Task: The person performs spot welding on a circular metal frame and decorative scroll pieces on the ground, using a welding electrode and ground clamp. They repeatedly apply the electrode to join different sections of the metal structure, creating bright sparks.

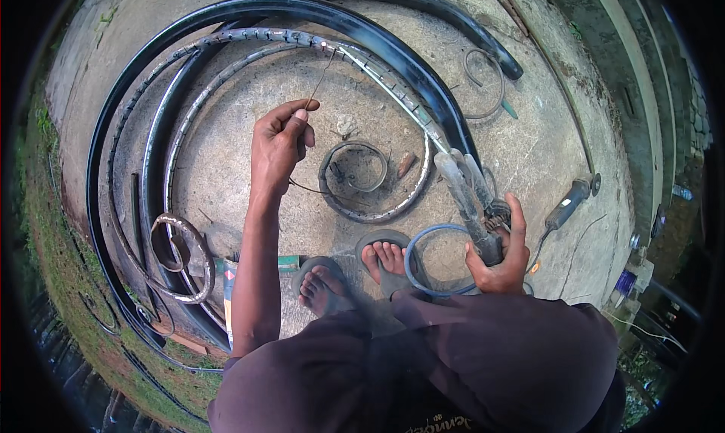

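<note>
My left hand (279, 142) is closed in a pinch on a thin wire (323, 78). The wire's far end reaches up to a curved, ribbed metal rod (260, 35). My right hand (502, 255) grips a grey welding electrode holder (468, 199) with a dark handle. From its jaws a long pale electrode (389, 91) slants up and left, its tip close to the wire's end at the ribbed rod. Just outside that rod runs a big black curved tube (362, 17). A blue cable (411, 263) loops beside the holder, near my feet.
Between my hands and feet lies a spiral metal coil (325, 191) on the concrete floor. A smaller coil (208, 263) is at the left, and a thin ring (502, 93) at the upper right. An angle grinder (566, 206) rests at the right with its cord. Grass (64, 236) borders the left.
</note>
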A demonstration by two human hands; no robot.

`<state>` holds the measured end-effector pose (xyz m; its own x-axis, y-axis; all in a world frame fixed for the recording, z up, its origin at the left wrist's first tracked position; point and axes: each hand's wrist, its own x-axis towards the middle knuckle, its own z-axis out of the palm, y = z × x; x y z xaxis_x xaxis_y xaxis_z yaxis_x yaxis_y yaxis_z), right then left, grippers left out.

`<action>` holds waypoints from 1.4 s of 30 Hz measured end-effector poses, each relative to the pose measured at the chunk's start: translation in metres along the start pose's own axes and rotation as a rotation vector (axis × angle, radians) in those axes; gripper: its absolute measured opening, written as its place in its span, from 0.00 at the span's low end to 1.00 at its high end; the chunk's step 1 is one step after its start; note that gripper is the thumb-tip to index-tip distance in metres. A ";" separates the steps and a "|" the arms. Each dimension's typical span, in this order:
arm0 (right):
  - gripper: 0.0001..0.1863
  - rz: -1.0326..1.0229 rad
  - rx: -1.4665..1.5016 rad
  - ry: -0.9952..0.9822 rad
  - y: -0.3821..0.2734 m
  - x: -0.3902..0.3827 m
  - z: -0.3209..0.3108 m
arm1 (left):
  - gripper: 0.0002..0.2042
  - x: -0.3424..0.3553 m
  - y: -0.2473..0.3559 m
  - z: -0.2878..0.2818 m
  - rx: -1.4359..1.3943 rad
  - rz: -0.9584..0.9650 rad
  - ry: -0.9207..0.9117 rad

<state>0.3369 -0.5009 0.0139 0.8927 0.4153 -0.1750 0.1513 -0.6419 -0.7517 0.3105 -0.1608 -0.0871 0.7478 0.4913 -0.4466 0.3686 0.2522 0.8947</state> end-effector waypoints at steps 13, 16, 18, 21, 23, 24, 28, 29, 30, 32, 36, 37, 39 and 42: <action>0.48 -0.026 -0.020 -0.032 0.007 0.002 -0.001 | 0.13 -0.001 -0.003 0.002 -0.003 0.017 0.003; 0.50 -0.098 -0.105 -0.048 0.004 0.005 -0.002 | 0.13 -0.001 -0.004 0.000 -0.027 0.015 0.004; 0.50 -0.082 -0.113 -0.061 0.002 0.006 -0.003 | 0.13 0.001 -0.002 0.000 -0.034 0.003 -0.013; 0.50 -0.113 -0.103 -0.059 0.006 0.007 -0.003 | 0.13 0.003 -0.005 -0.001 -0.050 -0.005 -0.038; 0.50 -0.123 -0.088 -0.052 0.004 0.008 -0.001 | 0.13 0.003 -0.005 -0.002 -0.046 -0.008 -0.031; 0.50 -0.121 -0.087 -0.050 0.004 0.008 -0.001 | 0.13 0.003 -0.005 -0.002 -0.043 -0.009 -0.028; 0.50 -0.088 -0.082 -0.052 0.001 0.007 0.000 | 0.13 0.005 -0.011 0.001 -0.046 0.017 -0.005; 0.50 -0.075 -0.079 -0.053 0.000 0.007 0.000 | 0.13 0.003 -0.009 0.001 -0.045 0.015 0.000; 0.50 -0.083 -0.088 -0.056 0.000 0.006 -0.001 | 0.13 0.003 -0.008 0.002 -0.044 0.013 0.005; 0.50 -0.102 -0.104 -0.063 0.001 0.006 -0.002 | 0.13 0.002 -0.006 0.001 -0.039 0.018 0.001; 0.50 -0.068 -0.064 -0.016 0.002 0.001 -0.005 | 0.13 -0.004 0.002 0.003 -0.025 0.013 -0.007; 0.50 -0.083 -0.038 0.020 0.004 -0.001 -0.003 | 0.12 -0.008 0.002 0.003 -0.032 0.007 -0.013; 0.49 -0.047 0.033 0.058 0.002 -0.006 -0.006 | 0.12 -0.016 0.005 0.003 -0.046 0.005 -0.022; 0.49 0.102 -0.011 0.075 -0.002 -0.011 -0.009 | 0.12 -0.022 -0.004 0.006 -0.046 -0.022 -0.038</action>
<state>0.3307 -0.5096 0.0230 0.9327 0.2989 -0.2020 0.0625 -0.6854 -0.7255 0.2962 -0.1774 -0.0805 0.7606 0.4532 -0.4649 0.3600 0.3015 0.8829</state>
